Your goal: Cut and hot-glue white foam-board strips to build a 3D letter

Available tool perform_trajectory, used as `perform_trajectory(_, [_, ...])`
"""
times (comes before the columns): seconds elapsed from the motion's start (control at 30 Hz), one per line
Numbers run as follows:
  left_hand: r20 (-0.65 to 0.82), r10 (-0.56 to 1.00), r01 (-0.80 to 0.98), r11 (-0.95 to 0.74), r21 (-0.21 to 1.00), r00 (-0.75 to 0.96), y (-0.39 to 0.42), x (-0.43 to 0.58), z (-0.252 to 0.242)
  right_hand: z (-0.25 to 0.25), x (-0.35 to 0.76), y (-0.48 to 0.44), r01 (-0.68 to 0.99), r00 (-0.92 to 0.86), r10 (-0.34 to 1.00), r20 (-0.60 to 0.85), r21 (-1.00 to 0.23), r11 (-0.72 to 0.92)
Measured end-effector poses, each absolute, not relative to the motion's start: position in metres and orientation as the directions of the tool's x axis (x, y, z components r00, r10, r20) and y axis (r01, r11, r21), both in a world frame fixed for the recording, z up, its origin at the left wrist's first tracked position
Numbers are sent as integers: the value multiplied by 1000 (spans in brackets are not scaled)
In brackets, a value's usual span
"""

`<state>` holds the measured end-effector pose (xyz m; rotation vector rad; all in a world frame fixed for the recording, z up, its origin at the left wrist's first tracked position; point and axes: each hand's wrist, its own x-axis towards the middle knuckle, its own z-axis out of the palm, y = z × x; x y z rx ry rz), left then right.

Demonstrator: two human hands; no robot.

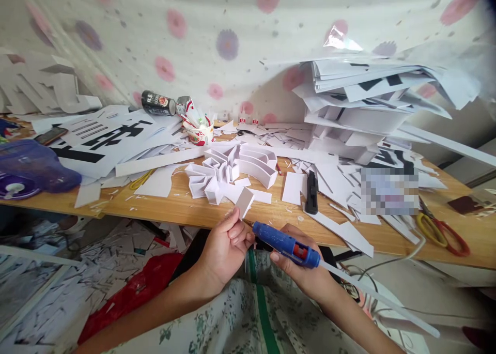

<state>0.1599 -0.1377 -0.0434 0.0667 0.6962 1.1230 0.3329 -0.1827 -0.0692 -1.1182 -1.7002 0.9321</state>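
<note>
Between the thumb and fingers of my left hand (228, 243) is a small white board piece (245, 203), tilted upward. My right hand (302, 263) is wrapped round a blue glue gun (287, 244), whose tip points left, close to the lower edge of that piece. A long white glue stick (380, 294) sticks out of the gun's rear. Beyond my hands, hollow white letter shapes (213, 175) and a curved white shape (258, 168) stand on the wooden table (182, 209).
A black cutter (311, 193) lies right of the shapes. Scissors (444, 232) rest at the table's right edge. Stacked white boards (349, 111) rise at the back right. A paper cup (199, 132) and dark can (158, 103) are behind. Printed sheets (104, 137) spread left.
</note>
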Motion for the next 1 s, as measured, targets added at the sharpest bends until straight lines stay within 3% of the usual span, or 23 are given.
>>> perform_trajectory(0.4, [-462, 843, -818, 458, 347, 277, -139, 156, -48, -67, 333, -183, 353, -162, 936, 313, -867, 351])
perform_trajectory(1.0, [-467, 849, -806, 449, 386, 249, -143, 156, -51, -58, 336, -181, 458, -44, 918, 393, -809, 368])
